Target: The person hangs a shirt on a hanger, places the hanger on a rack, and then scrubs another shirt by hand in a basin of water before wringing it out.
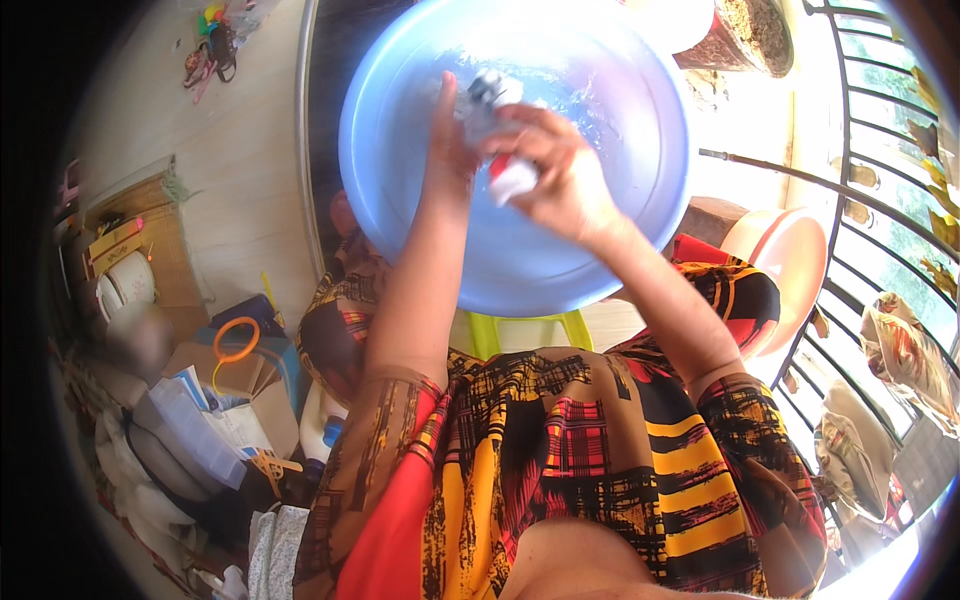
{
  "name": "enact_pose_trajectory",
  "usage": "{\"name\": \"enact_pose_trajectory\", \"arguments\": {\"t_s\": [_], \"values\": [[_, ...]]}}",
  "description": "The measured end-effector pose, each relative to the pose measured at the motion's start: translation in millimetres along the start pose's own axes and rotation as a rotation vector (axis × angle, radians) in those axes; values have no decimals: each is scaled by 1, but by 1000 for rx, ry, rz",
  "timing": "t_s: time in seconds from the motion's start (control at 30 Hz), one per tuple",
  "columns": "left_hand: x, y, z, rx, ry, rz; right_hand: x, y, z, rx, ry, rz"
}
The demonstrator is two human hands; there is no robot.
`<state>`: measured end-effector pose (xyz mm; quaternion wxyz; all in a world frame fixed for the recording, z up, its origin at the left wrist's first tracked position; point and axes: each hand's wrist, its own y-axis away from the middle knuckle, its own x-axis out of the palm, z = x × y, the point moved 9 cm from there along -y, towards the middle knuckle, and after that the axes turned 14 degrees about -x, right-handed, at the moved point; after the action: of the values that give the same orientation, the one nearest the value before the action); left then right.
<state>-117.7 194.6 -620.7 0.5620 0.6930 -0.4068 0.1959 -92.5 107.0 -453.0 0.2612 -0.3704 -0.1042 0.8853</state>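
Before me a large light-blue plastic basin [540, 277] holds water, with ripples and glare at its far side. Both my hands are over it, left of its middle. In my right hand [559, 161] is a bunched wet cloth [491, 94], grey-white with dark marks, blurred by motion. A red and white part [514, 180] pokes out below those fingers; whether it belongs to the same cloth is unclear. My left hand [450, 127] is against the cloth's left side, one digit pointing up. Its other fingers are mostly hidden, so its grip does not show.
Under the basin's near edge is a lime-green plastic stool [525, 334]. A pale pink basin [799, 262] stands at right, beside window bars [844, 157]. Left of me are an open cardboard box [274, 420] with papers and a white bottle [319, 427]. Small items [214, 52] lie on the floor upper left.
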Motion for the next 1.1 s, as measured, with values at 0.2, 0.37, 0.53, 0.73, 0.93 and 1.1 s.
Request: {"name": "enact_pose_trajectory", "arguments": {"t_s": [0.2,0.37,0.53,0.73,0.93,1.1], "values": [[31,27,18,-85,154,96,24,14,39,20,118,-20],[19,-1,9,38,135,200,16,19,-18,14,230,-227],[-11,-2,-18,232,-3,-360,9,42,-108,500,165,120],[-19,8,-35,272,-374,-574,-1,77,-140,462,512,711],[-23,-2,-37,325,-571,-474,56,38,-156,429,417,607],[-58,10,-34,323,-272,-701,89,51,-191,570,432,712]]}}
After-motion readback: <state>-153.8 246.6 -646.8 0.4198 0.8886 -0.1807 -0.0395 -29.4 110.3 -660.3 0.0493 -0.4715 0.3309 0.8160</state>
